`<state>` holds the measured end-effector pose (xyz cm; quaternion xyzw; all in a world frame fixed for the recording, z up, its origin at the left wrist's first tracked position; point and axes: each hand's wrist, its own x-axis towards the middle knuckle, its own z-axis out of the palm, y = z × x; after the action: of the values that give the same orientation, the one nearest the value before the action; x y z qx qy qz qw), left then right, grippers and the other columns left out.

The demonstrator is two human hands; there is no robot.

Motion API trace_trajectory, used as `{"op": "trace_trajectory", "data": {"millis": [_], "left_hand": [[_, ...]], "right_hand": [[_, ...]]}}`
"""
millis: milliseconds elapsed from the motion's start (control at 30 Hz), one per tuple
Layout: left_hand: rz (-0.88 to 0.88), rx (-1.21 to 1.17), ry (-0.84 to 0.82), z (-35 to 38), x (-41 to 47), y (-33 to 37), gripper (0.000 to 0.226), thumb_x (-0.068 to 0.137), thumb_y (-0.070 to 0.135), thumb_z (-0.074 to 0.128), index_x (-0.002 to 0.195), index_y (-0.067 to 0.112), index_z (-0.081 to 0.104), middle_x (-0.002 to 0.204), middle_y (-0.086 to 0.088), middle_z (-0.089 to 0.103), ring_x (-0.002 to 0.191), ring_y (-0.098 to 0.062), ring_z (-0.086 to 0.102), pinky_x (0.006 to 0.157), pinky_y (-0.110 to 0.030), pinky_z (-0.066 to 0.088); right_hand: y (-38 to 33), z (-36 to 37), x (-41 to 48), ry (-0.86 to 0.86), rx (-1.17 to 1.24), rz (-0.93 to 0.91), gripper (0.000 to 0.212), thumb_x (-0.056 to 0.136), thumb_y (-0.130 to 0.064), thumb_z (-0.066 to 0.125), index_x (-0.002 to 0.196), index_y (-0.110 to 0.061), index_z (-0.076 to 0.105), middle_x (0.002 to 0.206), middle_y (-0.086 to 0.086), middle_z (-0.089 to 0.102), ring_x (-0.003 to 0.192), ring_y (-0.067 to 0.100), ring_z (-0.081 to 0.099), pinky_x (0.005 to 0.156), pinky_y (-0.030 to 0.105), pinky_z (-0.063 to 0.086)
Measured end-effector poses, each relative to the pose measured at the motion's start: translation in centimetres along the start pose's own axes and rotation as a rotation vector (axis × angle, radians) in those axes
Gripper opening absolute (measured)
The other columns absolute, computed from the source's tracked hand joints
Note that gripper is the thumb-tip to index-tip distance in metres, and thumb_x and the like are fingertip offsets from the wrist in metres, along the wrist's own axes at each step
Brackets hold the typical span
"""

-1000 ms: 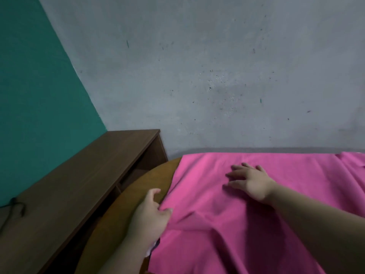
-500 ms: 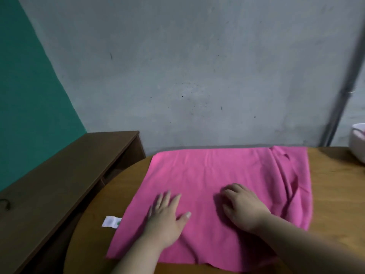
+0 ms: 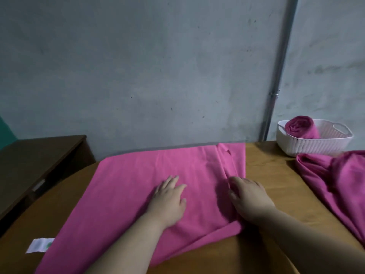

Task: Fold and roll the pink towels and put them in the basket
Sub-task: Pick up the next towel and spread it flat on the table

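The left hand [image 3: 167,200] lies flat, fingers straight, on the pink towel [image 3: 138,184] (spread over the table [image 3: 276,244]). The right hand [image 3: 249,198] presses the towel's creased right side, fingers relaxed.

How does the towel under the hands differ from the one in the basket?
The flat towel lies spread on the table; the rolled towel sits in the basket. The left hand and right hand rest on the flat towel; no hand touches the rolled towel. Both are pink.
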<state>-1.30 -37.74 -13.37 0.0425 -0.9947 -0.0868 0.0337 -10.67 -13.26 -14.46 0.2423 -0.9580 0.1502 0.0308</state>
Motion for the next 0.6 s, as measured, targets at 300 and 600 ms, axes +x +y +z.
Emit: {"op": "trace_trajectory", "data": {"millis": [300, 600], "left_hand": [[-0.031, -0.054, -0.05, 3.5, 12.2, 4.9, 0.059, 0.104, 0.047, 0.034, 0.158, 0.026, 0.022, 0.168, -0.001, 0.011, 0.155, -0.019, 0.001, 0.125, -0.046, 0.005], [-0.033, 0.044, -0.099, 5.3, 13.9, 4.6, 0.067, 0.102, 0.059, 0.023, 0.161, 0.032, 0.006, 0.169, 0.002, -0.007, 0.154, -0.017, -0.011, 0.124, -0.049, -0.005]], "right_hand": [[4.1, -0.1, 9.3, 0.091, 0.015, 0.206, 0.043, 0.096, -0.034, 0.044, 0.136, -0.027, 0.057, 0.13, 0.004, 0.066, 0.118, 0.03, 0.053, 0.098, 0.039, 0.042], [2.7, 1.1, 16.5, 0.003, 0.058, 0.323, 0.025, 0.098, -0.033, 0.043, 0.113, -0.017, 0.053, 0.103, 0.005, 0.067, 0.103, 0.031, 0.061, 0.086, 0.04, 0.044]]}}
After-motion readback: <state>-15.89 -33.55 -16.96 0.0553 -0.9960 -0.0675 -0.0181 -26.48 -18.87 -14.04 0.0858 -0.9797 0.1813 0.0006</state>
